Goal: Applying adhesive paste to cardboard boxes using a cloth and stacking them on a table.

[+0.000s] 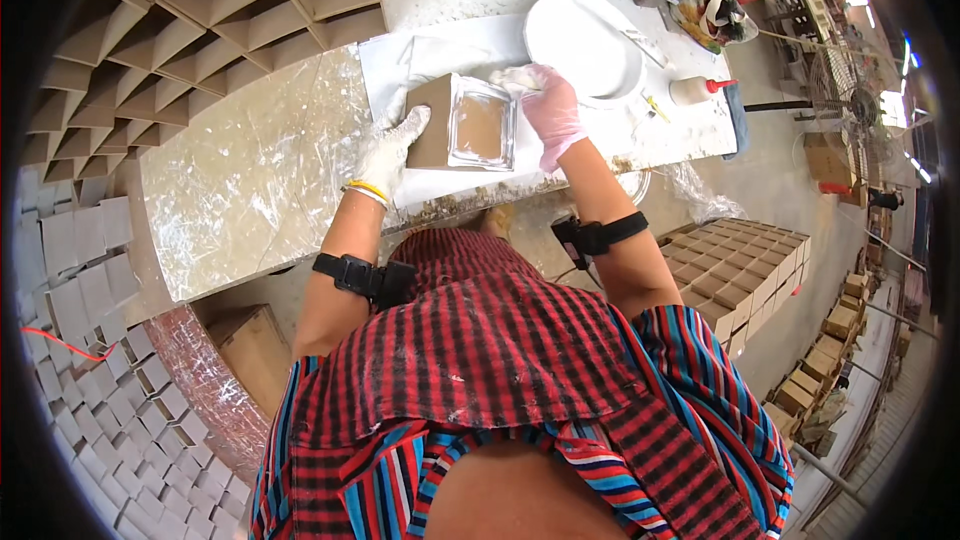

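Bracing and wiping at the bench.
Left hand (388, 148) flat, fingers spread, steadying brown square cardboard piece (432, 120); right hand (548, 108) pinching white crumpled cloth (515, 79) over clear square glass dish (481, 126).

We saw a square brown tile (432, 120) lying flat on a white sheet, its left edge under our white-gloved left hand (385, 148). Over its right part sat a clear square glass frame (482, 126) with a raised rim, slightly tilted, the brown showing through it. Our pink-gloved right hand (551, 110) pressed a crumpled white cloth (517, 79) at the frame's upper right corner.
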Demonstrator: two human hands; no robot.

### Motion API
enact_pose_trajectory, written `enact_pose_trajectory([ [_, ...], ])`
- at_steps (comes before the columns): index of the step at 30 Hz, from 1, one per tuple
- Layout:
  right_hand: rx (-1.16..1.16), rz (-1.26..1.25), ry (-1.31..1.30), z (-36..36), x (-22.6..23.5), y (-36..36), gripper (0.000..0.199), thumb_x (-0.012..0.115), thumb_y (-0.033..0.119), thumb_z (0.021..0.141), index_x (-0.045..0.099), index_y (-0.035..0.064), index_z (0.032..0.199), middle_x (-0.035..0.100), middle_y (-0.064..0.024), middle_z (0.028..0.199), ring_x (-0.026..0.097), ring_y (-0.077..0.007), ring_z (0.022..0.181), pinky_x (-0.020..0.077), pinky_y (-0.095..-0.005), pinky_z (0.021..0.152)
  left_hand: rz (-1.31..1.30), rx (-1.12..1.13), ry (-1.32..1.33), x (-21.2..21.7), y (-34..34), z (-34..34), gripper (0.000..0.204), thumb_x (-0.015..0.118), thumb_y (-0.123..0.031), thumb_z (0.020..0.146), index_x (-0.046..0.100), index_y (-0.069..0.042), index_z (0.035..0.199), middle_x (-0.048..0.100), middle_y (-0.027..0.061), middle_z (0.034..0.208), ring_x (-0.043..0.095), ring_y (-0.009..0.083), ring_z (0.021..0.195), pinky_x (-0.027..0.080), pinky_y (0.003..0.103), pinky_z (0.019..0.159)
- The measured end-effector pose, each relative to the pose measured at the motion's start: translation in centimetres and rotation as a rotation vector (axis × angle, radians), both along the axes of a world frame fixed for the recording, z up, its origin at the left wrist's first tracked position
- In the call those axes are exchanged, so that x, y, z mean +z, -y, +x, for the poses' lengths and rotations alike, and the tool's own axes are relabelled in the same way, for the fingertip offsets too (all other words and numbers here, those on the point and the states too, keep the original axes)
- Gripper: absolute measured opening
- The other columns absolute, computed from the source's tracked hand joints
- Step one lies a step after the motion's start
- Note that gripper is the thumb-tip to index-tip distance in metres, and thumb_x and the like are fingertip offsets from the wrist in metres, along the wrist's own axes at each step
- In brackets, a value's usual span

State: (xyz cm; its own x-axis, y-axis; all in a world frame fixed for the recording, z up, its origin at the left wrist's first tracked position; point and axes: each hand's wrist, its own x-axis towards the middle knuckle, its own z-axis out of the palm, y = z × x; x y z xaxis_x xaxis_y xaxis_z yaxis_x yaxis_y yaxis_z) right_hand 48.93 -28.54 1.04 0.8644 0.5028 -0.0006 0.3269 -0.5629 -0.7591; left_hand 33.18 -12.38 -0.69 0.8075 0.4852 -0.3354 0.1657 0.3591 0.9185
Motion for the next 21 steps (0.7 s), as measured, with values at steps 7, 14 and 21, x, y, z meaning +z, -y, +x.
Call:
enact_pose_trajectory([
  [7, 0.141, 0.265, -0.04, -3.0, 0.8, -4.0, 0.032, 0.069, 0.018, 0.074, 0.063, -0.0012, 0.099, 0.065, -0.0179, 0.093, 0.061, -0.0313, 0.09, 0.0476, -0.0343, 0.08, 0.139, -0.049, -0.161, 0.6, -0.4, -0.7, 0.055, 0.059, -0.024, 0.087, 0.04, 0.0, 0.133, 0.042, 0.0128, 0.135, 0.038, 0.017, 0.124, 0.028, 0.026, 0.103],
  [14, 0.122, 0.177, 0.051, -3.8, 1.8, -4.8, 0.029, 0.068, 0.013, 0.076, 0.064, 0.0041, 0.104, 0.062, -0.0177, 0.1, 0.059, -0.0279, 0.09, 0.045, -0.0327, 0.084, 0.07, -0.001, -0.093, 1.4, -0.2, -1.0, 0.054, 0.06, -0.026, 0.086, 0.043, -0.002, 0.132, 0.044, 0.0123, 0.135, 0.038, 0.0173, 0.124, 0.028, 0.026, 0.102],
  [21, 0.47, -0.035, 0.28, -5.3, 1.8, -4.2, 0.035, 0.066, 0.015, 0.076, 0.062, 0.0063, 0.109, 0.061, -0.0189, 0.105, 0.058, -0.0321, 0.098, 0.0451, -0.0346, 0.086, -0.048, 0.056, -0.09, 1.8, -0.2, -1.3, 0.05, 0.058, -0.023, 0.088, 0.044, 0.0, 0.13, 0.045, 0.0115, 0.134, 0.04, 0.0169, 0.122, 0.03, 0.027, 0.102],
])
